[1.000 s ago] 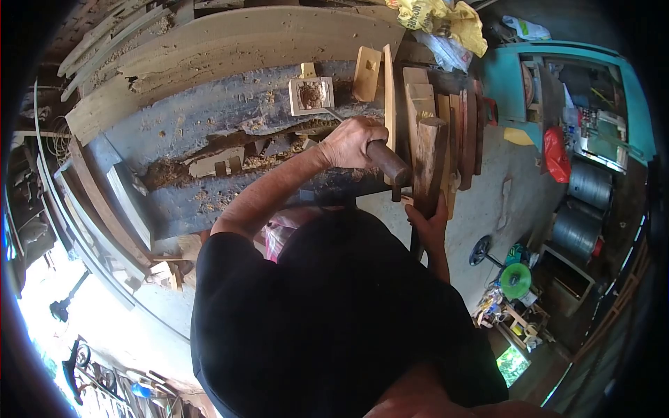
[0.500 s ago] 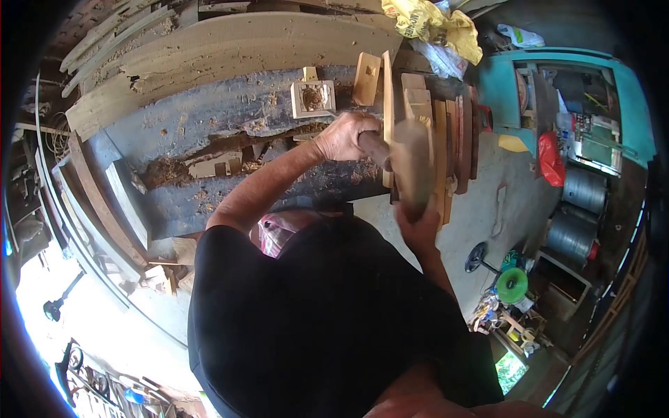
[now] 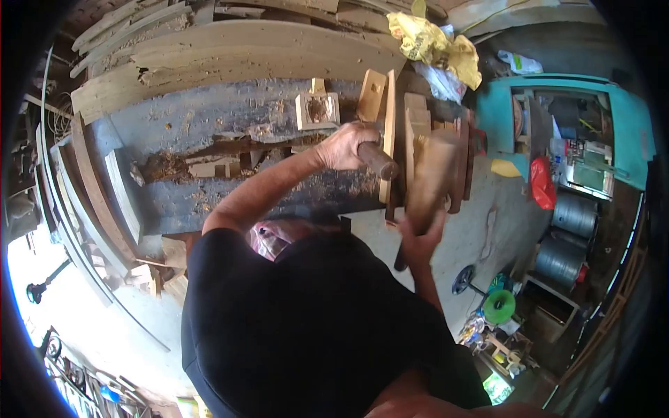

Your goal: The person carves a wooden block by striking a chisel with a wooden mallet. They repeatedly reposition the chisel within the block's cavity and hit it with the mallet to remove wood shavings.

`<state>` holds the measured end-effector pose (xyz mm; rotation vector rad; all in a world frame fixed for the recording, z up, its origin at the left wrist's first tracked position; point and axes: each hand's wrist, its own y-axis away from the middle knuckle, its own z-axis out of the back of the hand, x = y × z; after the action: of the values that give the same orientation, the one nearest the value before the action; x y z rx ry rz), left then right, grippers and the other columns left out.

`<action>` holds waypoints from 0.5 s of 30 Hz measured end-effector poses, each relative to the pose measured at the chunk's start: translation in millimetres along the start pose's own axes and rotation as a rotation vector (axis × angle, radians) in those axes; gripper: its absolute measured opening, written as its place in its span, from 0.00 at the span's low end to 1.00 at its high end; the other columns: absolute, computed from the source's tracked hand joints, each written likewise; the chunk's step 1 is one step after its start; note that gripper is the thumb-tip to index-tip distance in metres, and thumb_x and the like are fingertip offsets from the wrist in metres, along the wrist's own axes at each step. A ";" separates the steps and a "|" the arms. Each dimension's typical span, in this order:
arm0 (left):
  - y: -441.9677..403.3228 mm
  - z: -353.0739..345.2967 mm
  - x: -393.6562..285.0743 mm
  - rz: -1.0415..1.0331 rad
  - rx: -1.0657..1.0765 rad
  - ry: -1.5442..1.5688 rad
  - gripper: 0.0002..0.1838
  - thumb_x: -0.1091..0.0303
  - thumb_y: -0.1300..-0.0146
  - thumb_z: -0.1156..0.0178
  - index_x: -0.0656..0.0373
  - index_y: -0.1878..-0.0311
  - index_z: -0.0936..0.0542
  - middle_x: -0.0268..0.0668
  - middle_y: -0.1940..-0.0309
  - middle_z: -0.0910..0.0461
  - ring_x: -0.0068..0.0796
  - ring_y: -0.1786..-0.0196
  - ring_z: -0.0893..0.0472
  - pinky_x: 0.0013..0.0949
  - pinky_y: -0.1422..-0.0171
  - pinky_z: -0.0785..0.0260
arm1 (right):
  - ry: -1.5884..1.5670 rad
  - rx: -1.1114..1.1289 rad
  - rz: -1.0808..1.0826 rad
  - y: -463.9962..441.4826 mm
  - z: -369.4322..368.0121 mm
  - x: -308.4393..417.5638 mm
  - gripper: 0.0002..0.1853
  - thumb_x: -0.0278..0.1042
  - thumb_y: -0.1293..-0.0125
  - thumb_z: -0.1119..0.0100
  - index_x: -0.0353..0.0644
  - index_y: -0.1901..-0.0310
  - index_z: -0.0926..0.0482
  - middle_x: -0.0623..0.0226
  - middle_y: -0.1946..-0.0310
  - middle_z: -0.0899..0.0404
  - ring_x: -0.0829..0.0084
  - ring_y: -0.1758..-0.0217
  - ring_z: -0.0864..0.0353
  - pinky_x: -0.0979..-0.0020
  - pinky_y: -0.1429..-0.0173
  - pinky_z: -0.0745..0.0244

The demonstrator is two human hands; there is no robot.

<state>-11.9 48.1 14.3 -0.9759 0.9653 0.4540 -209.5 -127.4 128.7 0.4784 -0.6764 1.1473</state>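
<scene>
My left hand point(image 3: 345, 148) is closed around the dark wooden handle of a chisel point(image 3: 378, 162), whose butt end points right. The hand sits at the lower right corner of a pale wooden block point(image 3: 302, 115) with a rough hollow cut in its face; the chisel's blade is hidden by the hand. My right hand point(image 3: 422, 240) grips a wooden mallet point(image 3: 431, 174), blurred by motion. The mallet's head is to the right of the chisel's butt, apart from it. A light wood piece with a small hole point(image 3: 372, 94) leans beside the block.
The dark, worn workbench point(image 3: 230, 111) has a long broken groove with wood chips. Several boards point(image 3: 418, 115) stand at its right end. Beyond are a yellow plastic bag point(image 3: 425, 42), a turquoise cabinet point(image 3: 496, 104), a red bag point(image 3: 541, 182) and metal drums point(image 3: 559, 259).
The mallet has swung right, away from the chisel's butt, and my right hand has dropped slightly. My left hand still holds the chisel by the block. The view has shifted a little.
</scene>
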 end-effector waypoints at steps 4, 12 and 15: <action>7.1 -7.7 4.9 -0.007 0.054 -0.012 0.20 0.72 0.65 0.29 0.59 0.65 0.24 0.43 0.67 0.22 0.50 0.58 0.21 0.46 0.52 0.29 | 0.051 -0.221 0.620 -22.7 63.4 81.3 0.07 0.30 0.47 0.48 0.43 0.66 0.31 0.68 0.79 0.23 0.70 0.71 0.23 0.70 0.57 0.28; 13.2 6.8 -4.0 -0.059 0.035 -0.048 0.19 0.68 0.64 0.29 0.55 0.65 0.24 0.40 0.65 0.22 0.47 0.56 0.21 0.45 0.48 0.32 | 0.038 -0.107 0.227 -5.5 -9.0 -25.8 0.20 0.33 0.41 0.35 0.36 0.53 0.33 0.67 0.73 0.29 0.68 0.71 0.28 0.70 0.59 0.28; 16.9 3.4 -1.8 -0.034 0.076 -0.091 0.20 0.68 0.64 0.30 0.55 0.64 0.23 0.39 0.66 0.22 0.47 0.57 0.22 0.45 0.48 0.32 | -0.075 -0.229 0.536 -16.7 17.2 16.2 0.23 0.32 0.41 0.37 0.37 0.46 0.33 0.67 0.68 0.26 0.72 0.70 0.26 0.73 0.60 0.25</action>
<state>-23.2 59.8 8.4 -0.8940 0.8761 0.4262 -193.9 -133.9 152.2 0.1436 -1.0260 1.5338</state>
